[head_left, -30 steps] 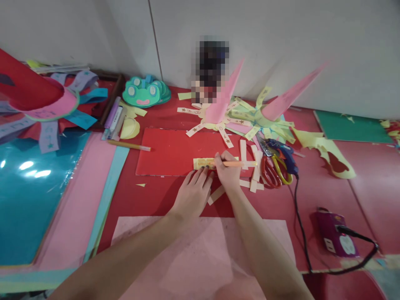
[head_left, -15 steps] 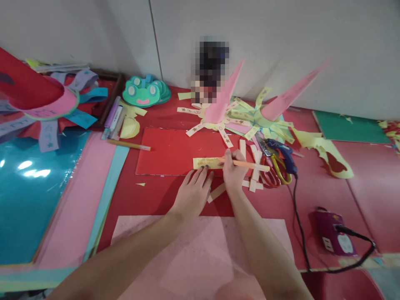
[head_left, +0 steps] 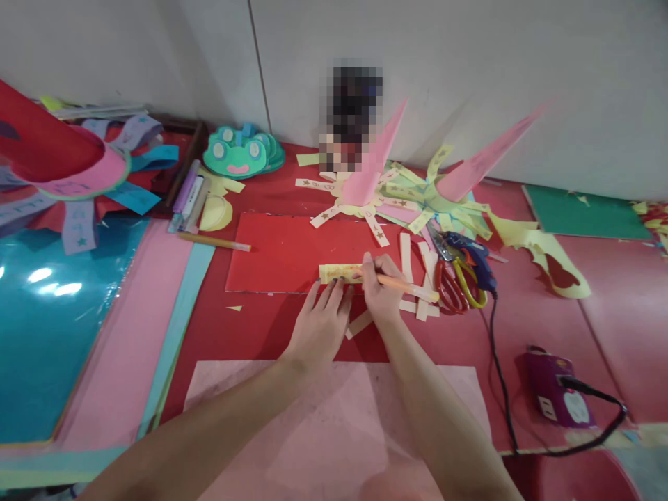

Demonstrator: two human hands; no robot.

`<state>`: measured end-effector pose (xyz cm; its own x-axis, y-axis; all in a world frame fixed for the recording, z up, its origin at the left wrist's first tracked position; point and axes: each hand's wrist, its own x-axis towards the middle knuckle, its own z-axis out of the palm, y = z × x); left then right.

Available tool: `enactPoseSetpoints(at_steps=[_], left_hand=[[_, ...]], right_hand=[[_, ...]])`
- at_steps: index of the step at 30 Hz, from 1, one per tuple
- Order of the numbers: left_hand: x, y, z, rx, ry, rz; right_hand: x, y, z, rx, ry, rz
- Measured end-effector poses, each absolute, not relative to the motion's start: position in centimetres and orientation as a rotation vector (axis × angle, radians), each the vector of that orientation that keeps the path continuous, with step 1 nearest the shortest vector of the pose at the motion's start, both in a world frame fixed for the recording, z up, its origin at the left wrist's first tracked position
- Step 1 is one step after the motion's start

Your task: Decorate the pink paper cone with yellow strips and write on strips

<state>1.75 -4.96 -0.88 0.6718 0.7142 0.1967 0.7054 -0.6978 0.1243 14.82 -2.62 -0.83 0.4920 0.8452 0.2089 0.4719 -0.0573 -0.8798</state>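
A small yellow paper strip (head_left: pixel 328 272) with faint writing lies on the red board (head_left: pixel 276 250). My left hand (head_left: pixel 323 316) rests flat, its fingertips on the strip's lower edge. Pinched in my right hand (head_left: pixel 383 289) is an orange pen (head_left: pixel 410 285), its tip down on the strip. The strip's right end is partly hidden by that hand. Several pale paper strips (head_left: pixel 406 256) lie just right of my right hand, and another shows between my wrists. Beyond them are red- and yellow-handled scissors (head_left: pixel 453 289) and a blue glue gun (head_left: pixel 477 261).
Behind the board stand two pink paper cones (head_left: pixel 370 170) with lettered strips. Green frog cutouts (head_left: pixel 237 153) and a brown pen (head_left: pixel 213 241) are on the left, near a red cone hat (head_left: pixel 52 132). A black cord runs to a purple box (head_left: pixel 558 390) at right.
My right hand and the pen have shifted slightly left along the strip, and the pen tilts a little differently. The strip has slid slightly left. My left hand stays nearly in place.
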Motion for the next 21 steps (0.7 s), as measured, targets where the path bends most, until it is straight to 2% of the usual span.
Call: enactPoseSetpoints(at_steps=[21], left_hand=[[1.64, -4.72, -1.08, 2.812, 1.003, 0.286]], right_hand=[[15.42, -1.88, -1.31, -1.706, -1.119, 0.607]])
